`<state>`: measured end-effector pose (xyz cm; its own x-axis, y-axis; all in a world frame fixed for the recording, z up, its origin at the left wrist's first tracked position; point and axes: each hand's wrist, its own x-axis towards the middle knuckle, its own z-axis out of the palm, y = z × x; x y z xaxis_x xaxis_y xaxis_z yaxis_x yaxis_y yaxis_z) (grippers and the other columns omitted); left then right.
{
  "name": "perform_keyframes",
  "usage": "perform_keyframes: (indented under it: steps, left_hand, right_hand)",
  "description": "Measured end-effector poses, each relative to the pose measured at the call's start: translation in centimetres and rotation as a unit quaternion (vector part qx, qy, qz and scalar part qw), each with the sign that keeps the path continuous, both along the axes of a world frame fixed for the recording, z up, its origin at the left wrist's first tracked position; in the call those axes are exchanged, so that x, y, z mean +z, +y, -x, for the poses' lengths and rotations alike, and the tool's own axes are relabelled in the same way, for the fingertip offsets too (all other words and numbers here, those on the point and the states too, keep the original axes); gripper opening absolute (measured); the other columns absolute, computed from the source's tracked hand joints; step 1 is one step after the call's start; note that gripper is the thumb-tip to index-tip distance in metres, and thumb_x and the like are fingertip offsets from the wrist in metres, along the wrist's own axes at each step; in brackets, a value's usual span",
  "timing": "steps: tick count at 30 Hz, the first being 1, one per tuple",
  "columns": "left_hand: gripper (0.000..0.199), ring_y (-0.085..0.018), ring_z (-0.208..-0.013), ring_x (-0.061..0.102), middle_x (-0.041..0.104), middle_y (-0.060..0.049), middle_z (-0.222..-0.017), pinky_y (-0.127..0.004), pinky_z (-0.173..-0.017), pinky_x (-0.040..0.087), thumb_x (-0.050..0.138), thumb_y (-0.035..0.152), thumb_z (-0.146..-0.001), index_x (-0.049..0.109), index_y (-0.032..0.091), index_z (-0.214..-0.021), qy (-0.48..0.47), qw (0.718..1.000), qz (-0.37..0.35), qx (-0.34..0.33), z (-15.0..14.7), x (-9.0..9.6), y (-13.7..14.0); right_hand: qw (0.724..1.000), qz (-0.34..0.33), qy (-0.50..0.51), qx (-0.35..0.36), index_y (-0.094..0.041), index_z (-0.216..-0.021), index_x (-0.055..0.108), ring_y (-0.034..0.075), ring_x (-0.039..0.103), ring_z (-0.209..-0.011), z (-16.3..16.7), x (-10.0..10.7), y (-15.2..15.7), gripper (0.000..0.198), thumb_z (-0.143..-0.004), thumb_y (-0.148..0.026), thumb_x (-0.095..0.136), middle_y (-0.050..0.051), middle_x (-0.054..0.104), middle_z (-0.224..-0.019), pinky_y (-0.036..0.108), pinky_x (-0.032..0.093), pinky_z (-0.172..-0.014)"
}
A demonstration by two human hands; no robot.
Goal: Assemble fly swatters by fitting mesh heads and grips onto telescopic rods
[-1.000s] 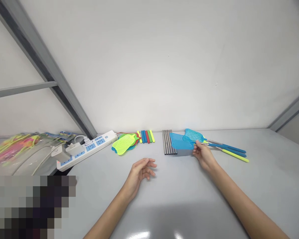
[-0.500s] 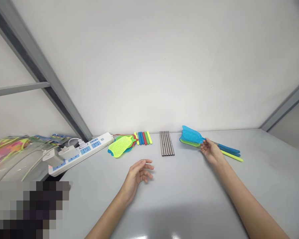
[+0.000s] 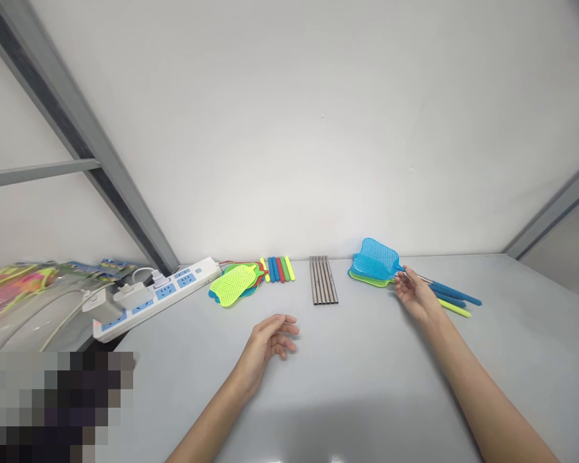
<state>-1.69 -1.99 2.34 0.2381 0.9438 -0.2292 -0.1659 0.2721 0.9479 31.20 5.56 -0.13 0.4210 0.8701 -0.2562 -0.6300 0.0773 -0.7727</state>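
On the right, my right hand [image 3: 413, 294] pinches a blue fly swatter [image 3: 376, 258] by its thin neck, just below the perforated head. Its blue handle reaches out to the right beyond my hand. Under it lie a green-yellow fly swatter [image 3: 367, 278] and another blue one, partly covered, their handles fanned out behind my wrist. My left hand [image 3: 269, 341] hovers over the front of the table with loosely curled fingers apart, holding nothing. Nearest to it are a row of metal tubes [image 3: 323, 280] and a row of coloured handle grips [image 3: 280, 269].
A pile of loose swatter heads [image 3: 234, 284] lies left of the grips. Beyond it a white power strip [image 3: 166, 292] with plugs runs along the table's left edge. Plastic-bagged colourful items [image 3: 24, 296] are at far left. The wall stands behind the grey table [image 3: 347, 373].
The held blue swatter has shifted slightly right, its head turned more upright, and its handle now reaches farther right. My right hand moved a little right; my left hand has hardly moved.
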Motion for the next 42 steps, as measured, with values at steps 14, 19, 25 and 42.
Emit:
perform_keyframes:
  steps: [14,19,25,42]
  left_hand:
    - [0.032,-0.015,-0.06,0.056,0.059,-0.008,-0.082,-0.023,-0.049,0.039,0.042,0.039,-0.075,0.055,0.013,-0.087,-0.002,1.0,-0.015,-0.012,0.2,-0.4,0.1]
    - [0.031,-0.015,-0.06,0.057,0.058,-0.009,-0.082,-0.024,-0.05,0.04,0.043,0.038,-0.074,0.055,0.013,-0.088,-0.009,1.0,-0.014,-0.009,0.3,-0.4,0.1]
    - [0.037,-0.015,-0.061,0.058,0.055,-0.004,-0.086,-0.025,-0.049,0.043,0.047,0.038,-0.072,0.042,0.023,-0.106,-0.057,0.991,-0.027,0.118,0.5,-0.6,0.9]
    - [0.027,-0.017,-0.072,0.06,0.04,-0.004,-0.118,-0.025,-0.055,0.047,0.054,0.027,-0.066,0.054,0.021,-0.092,-0.169,0.922,-0.027,0.348,3.3,-1.2,3.3]
  right_hand:
    - [0.994,0.085,0.059,0.03,-0.013,-0.072,0.048,0.013,0.061,-0.062,0.1,0.3,-0.1,0.019,-0.078,-0.005,0.031,0.009,0.059,-0.066,0.019,0.052,-0.053]
    - [0.986,0.082,0.097,0.11,-0.005,-0.087,0.048,0.02,0.058,-0.085,0.3,1.5,-0.7,0.02,-0.078,-0.008,0.031,0.02,0.059,-0.086,0.025,0.053,-0.061]
    - [0.953,0.077,0.094,0.278,0.0,-0.101,0.045,0.026,0.051,-0.099,2.0,1.9,-1.4,0.033,-0.08,-0.023,0.035,0.025,0.053,-0.103,0.033,0.049,-0.074]
    - [0.855,0.013,-0.074,0.514,-0.015,-0.109,0.048,0.021,0.054,-0.094,7.5,2.4,-3.6,0.038,-0.079,-0.037,0.041,0.011,0.04,-0.124,0.039,0.039,-0.087]
